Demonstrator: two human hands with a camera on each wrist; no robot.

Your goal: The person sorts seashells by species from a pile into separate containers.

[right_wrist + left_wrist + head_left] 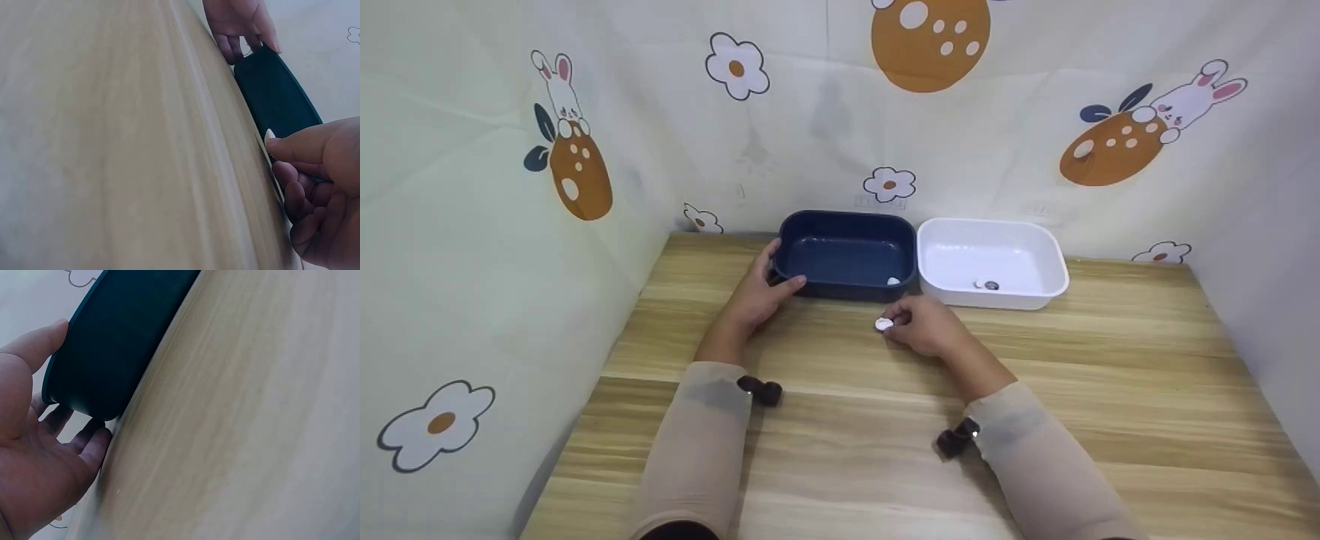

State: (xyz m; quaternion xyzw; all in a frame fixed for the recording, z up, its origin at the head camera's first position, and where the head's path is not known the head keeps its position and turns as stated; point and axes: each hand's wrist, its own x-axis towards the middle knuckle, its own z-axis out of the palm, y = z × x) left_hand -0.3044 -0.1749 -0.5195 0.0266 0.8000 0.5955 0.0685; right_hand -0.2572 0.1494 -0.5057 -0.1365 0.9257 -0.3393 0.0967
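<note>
A dark blue box (840,290) stands against the back wall, and my left hand (754,300) holds its left end. The left wrist view has the thumb on the box's rim and the other fingers bent around the end, near the tabletop. In front of the box's right corner, my right hand (928,327) pinches a small white round piece (883,324) between thumb and fingers; only its edge (270,135) shows in the right wrist view. Another small white piece (893,281) lies inside the dark blue box, by its front wall.
A white box (990,299) stands immediately right of the dark blue one. In it lie a small white piece (979,283) and a small dark round piece (992,286). Both boxes rest on a wood-grain table (840,450), with printed cloth (810,112) hanging behind.
</note>
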